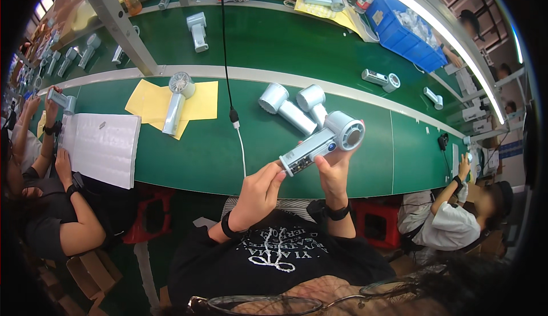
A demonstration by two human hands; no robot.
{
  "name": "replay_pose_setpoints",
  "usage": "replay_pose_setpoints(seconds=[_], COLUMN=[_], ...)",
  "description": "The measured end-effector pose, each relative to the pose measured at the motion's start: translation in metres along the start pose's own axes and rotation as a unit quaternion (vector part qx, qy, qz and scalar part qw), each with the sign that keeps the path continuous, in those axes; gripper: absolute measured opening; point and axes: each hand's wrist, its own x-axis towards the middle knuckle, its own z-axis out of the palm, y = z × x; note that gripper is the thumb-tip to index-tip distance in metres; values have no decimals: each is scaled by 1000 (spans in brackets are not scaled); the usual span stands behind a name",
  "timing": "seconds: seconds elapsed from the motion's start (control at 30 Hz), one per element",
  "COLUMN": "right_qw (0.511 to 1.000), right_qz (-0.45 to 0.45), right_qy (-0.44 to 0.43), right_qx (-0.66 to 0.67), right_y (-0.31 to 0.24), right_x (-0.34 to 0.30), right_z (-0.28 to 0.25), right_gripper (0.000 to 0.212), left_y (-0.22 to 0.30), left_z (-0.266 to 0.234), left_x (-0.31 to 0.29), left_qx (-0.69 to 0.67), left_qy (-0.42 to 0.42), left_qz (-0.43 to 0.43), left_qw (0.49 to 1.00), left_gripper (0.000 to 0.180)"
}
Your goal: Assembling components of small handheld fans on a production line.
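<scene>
My right hand point(335, 178) is closed around a light-blue handheld fan point(311, 149), its round head up and to the right. The handle's side is uncovered, showing a circuit board. At the handle's lower end, the fingers of my left hand point(260, 193) are pinched together. A white cable point(240, 147) runs down to my left hand and disappears there; its tip is hidden by the fingers. Just beyond the held fan lie two more fans, a left one point(287, 108) and a right one point(312, 102).
Another fan point(174, 106) rests on yellow sheets point(205, 100) to the left, beside a white foam stack point(105, 145). Behind a metal rail, several fans and a blue bin point(394, 33) of parts stand on the green bench point(274, 36). A black cord point(226, 59) hangs overhead. Co-workers sit at both sides.
</scene>
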Motion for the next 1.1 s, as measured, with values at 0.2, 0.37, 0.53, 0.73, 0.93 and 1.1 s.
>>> replay_pose_setpoints(seconds=[0.2, 0.37, 0.53, 0.73, 0.93, 1.1], right_qw=[999, 999, 961, 910, 845, 867], right_qz=[-31, -29, -166, -279, -356, -310], right_qy=[-2, 5, -66, -89, -133, -147], right_qx=[-36, -27, -213, -293, -376, -363], right_y=[5, 6, 12, -2, -11, -8], right_x=[-6, -12, 5, 18, 18, 7], right_z=[5, 7, -30, -48, -57, -59], right_gripper=[116, 115, 102, 90, 92, 94], left_y=[-8, -17, -31, -29, -28, -30], left_z=[-2, -8, -20, -21, -24, -27], left_x=[-3, 2, 4, 0, -2, -2], left_qx=[38, -5, -51, -87, -109, -112], left_qy=[-6, -2, -37, -111, -120, -108], left_qz=[-50, -40, -29, -62, -35, -38], left_qw=[998, 999, 998, 988, 986, 987], left_gripper=[11, 14, 13, 15, 20, 26])
